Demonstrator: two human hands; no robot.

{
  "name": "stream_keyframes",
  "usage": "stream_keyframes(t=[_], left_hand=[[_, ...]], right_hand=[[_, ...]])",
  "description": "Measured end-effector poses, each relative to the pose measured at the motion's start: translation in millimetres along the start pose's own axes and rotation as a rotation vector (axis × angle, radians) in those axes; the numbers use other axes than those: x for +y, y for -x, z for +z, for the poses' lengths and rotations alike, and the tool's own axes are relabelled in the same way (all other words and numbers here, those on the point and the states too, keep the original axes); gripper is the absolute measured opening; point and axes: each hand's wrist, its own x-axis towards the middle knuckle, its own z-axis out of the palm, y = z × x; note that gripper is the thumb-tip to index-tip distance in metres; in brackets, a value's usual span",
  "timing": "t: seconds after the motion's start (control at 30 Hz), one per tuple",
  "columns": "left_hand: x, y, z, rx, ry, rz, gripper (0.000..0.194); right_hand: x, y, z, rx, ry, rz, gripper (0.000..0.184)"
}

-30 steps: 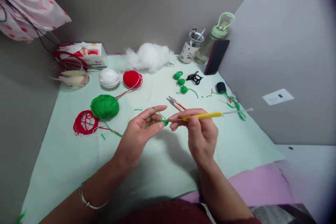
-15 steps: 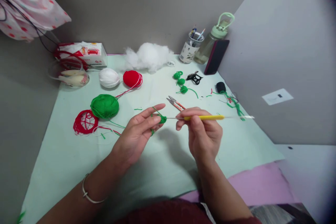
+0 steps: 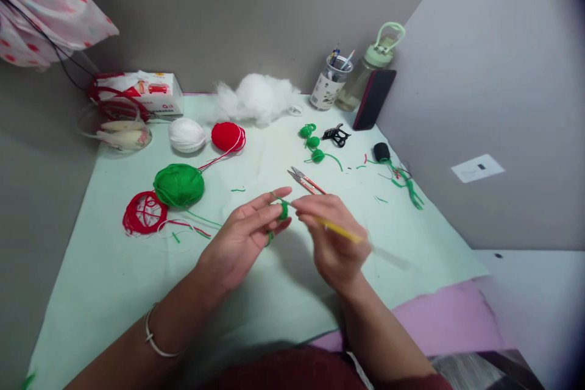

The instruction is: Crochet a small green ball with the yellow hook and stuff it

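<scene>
Between the thumb and fingers of my left hand (image 3: 249, 228) is a small green crochet piece (image 3: 284, 211). Green yarn loops over the forefinger and around a lower finger of that hand. My right hand (image 3: 337, 241) grips a crochet hook (image 3: 340, 230) by its yellow handle, blurred by motion. The hook's tip is close to the crochet piece; whether it sits inside a stitch I cannot tell. A green yarn ball (image 3: 179, 185) lies to the left, its strand running toward my left hand. Just beyond my right hand lie thread snips (image 3: 305, 181).
White (image 3: 187, 135) and red yarn balls (image 3: 228, 136) and a red-white yarn coil (image 3: 145, 213) lie left. White stuffing (image 3: 258, 99) is at the back. Small green crochet balls (image 3: 313, 142), a black claw clip (image 3: 337, 135), a phone (image 3: 375, 99) and a bottle (image 3: 365, 73) stand or lie right.
The hook's handle has swung from nearly level to slanting downward at its rear end. My right hand has turned and moved slightly left, nearer my left hand. The view has shifted slightly.
</scene>
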Motion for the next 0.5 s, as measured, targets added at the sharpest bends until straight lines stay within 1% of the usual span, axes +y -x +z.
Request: stream_keyframes(t=[0.07, 0.13, 0.17, 0.23, 0.3, 0.4, 0.5], left_hand=[[2.0, -1.8, -2.3, 0.026, -0.004, 0.037, 0.032], [2.0, -1.8, -3.1, 0.035, -0.063, 0.079, 0.035], [1.5, -1.1, -2.7, 0.031, -0.1, 0.094, 0.037], [0.3, 0.8, -0.9, 0.023, -0.159, 0.114, 0.038], [0.4, 2.9, 1.4, 0.013, -0.188, 0.119, 0.034], [3.1, 4.8, 3.4, -0.002, -0.196, 0.114, 0.027], [5.9, 5.2, 2.8, -0.001, -0.207, 0.115, 0.028]], right_hand=[[1.4, -4.5, -0.3, 0.066, -0.216, 0.139, 0.021], [2.6, -7.5, 2.0, 0.041, -0.396, 0.253, 0.018], [2.9, -8.1, 3.7, 0.009, -0.439, 0.28, 0.017], [3.0, -7.8, 6.6, -0.021, -0.451, 0.294, 0.015], [3.0, -6.5, 7.4, -0.011, -0.448, 0.31, 0.016], [3.7, -5.5, 5.2, -0.005, -0.506, 0.375, 0.017], [3.9, -6.7, 3.1, -0.003, -0.574, 0.412, 0.019]])
